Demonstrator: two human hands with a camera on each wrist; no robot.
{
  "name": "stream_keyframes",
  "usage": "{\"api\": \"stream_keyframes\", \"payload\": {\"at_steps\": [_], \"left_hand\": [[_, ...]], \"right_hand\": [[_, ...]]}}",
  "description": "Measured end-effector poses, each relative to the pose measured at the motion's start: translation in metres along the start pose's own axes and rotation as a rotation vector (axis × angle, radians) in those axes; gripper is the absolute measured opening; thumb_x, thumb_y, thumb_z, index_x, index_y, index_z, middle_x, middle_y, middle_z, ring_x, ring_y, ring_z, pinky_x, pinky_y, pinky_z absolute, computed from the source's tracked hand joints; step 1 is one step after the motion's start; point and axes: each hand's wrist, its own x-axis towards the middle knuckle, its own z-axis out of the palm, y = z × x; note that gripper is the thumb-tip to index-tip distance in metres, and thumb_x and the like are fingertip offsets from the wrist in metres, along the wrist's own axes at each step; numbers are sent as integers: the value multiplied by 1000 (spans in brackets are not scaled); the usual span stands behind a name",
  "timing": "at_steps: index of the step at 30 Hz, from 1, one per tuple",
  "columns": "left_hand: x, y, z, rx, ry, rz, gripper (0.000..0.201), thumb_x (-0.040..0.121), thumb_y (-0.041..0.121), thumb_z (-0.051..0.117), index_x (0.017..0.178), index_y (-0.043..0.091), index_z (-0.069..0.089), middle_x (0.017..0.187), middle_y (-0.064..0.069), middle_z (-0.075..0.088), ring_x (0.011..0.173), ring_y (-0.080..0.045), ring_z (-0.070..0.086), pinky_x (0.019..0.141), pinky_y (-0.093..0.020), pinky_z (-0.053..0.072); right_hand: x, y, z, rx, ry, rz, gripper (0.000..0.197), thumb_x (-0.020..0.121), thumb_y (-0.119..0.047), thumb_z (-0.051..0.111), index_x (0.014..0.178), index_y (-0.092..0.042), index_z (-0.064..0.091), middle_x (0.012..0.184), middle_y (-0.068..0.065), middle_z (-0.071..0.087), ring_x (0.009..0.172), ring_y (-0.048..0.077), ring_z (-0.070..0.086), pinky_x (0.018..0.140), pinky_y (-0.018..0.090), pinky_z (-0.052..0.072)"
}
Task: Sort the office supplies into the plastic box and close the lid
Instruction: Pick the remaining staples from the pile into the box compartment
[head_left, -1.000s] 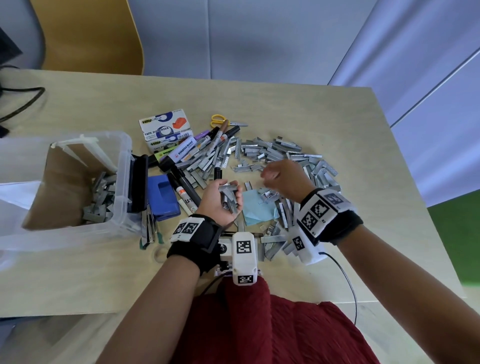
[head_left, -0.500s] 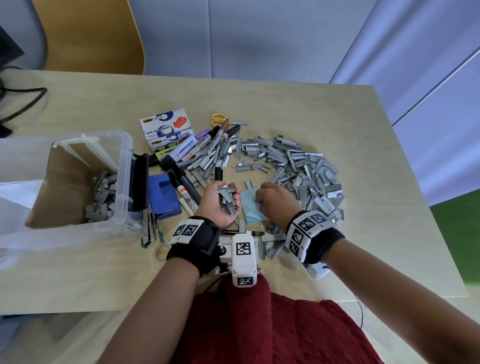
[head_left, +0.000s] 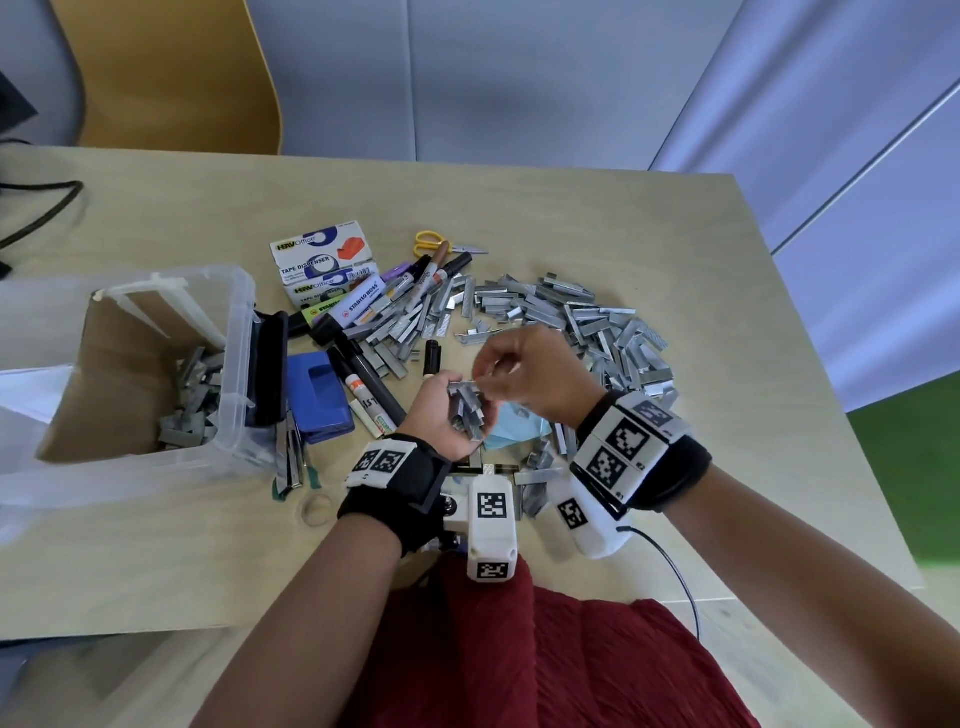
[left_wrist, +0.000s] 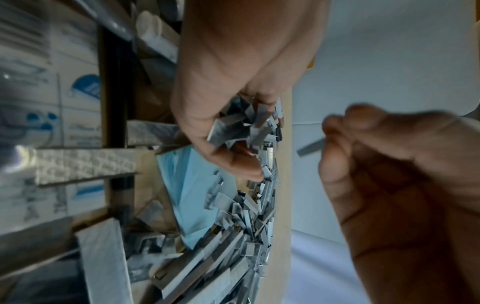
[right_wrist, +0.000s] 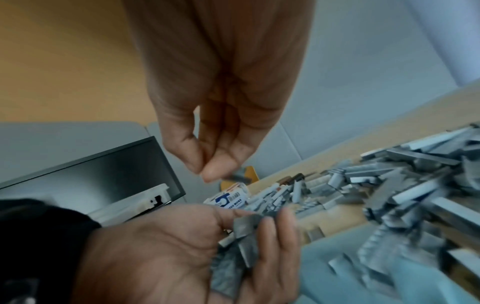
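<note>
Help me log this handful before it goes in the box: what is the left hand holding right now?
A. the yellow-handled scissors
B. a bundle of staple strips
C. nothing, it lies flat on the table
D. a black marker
B: the left hand curls its fingers round a bundle of staple strips, held above the table while the right hand pinches one more strip beside it.
</note>
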Motion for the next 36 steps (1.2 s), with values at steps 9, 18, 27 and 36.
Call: {"api": "stream_keyframes", "payload": {"at_steps": [9,18,27,36], "left_hand": [[0,6,-3,-87,-4,-6,32,96,26,36,79,5,53,62,-8,58,46,-15,54,41,-14,44],[0,9,-10,-136,-91,-9,49,97,28,30,65,5,60,54,-7,58,37,-14,51,38,-12,41],[-1,17,-12,-169,-43,5,35,95,27,33,73,9,53,53,-7,58,36,-13,49,38,-10,40],[-5,14,-19,-121,-12,16,35,95,26,33,73,8,52,53,-8,58,38,-16,52,38,-12,41]], "right_hand": [[7,6,-4,18,12,10,5,83,-7,65,83,-5,70,67,-2,66,43,-4,54,51,14,48],[6,60,0,-470,-153,3,28,86,-12,61,113,-13,64,117,1,63,105,14,55,106,28,33],[8,59,21,-562,-149,-45,18,88,-3,52,97,0,67,100,10,60,93,23,58,87,33,48],[9,37,9,-255,19,114,13,83,-4,63,94,-2,69,89,1,67,77,6,57,85,15,46]]}}
